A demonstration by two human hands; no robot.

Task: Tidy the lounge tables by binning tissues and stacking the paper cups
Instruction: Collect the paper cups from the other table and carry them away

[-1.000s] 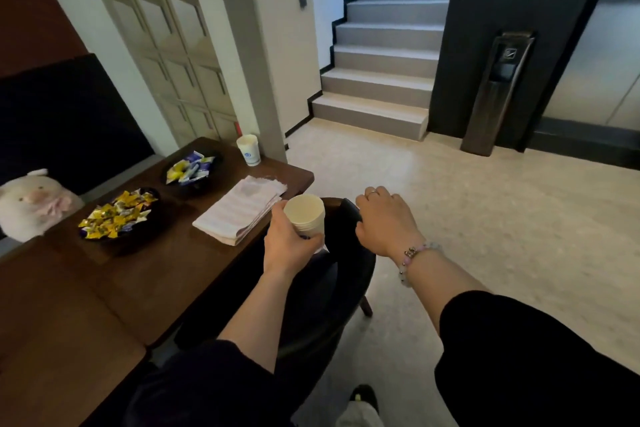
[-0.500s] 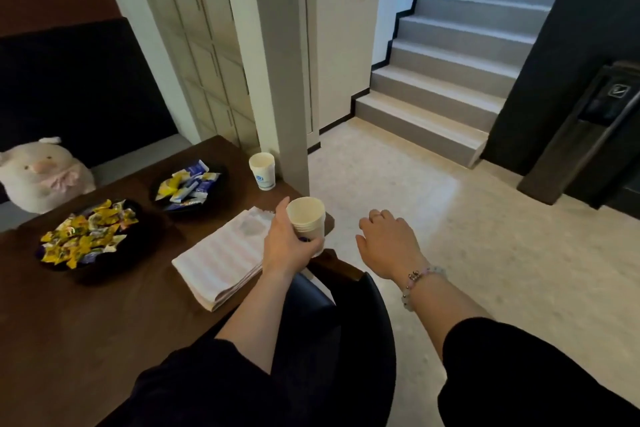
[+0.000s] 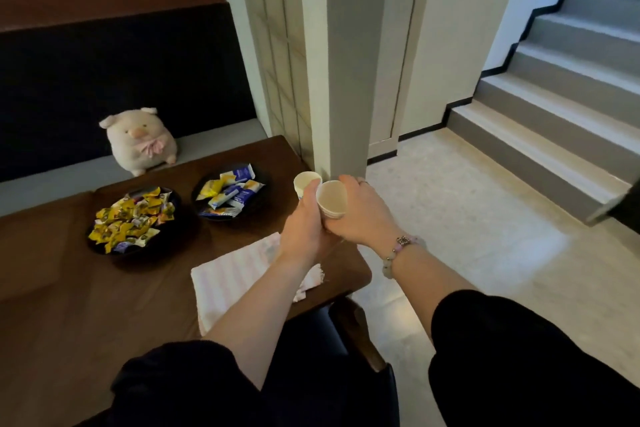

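left hand [image 3: 304,229]: curled round the tilted paper cup [image 3: 331,199], thumb up.
right hand [image 3: 363,215]: wrapped round the same cup's far side.
second cup [image 3: 306,183]: upright on the table [image 3: 69,288], just beside.
change: the right hand, free before, has joined in.

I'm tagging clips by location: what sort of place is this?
Likely a public lounge or waiting area: a wooden table bearing wrapped snacks, a padded wall bench, and a staircase nearby.

No legible text: printing on the blue-and-yellow snack wrappers [image 3: 231,193], centre-left of frame, is too small to read.
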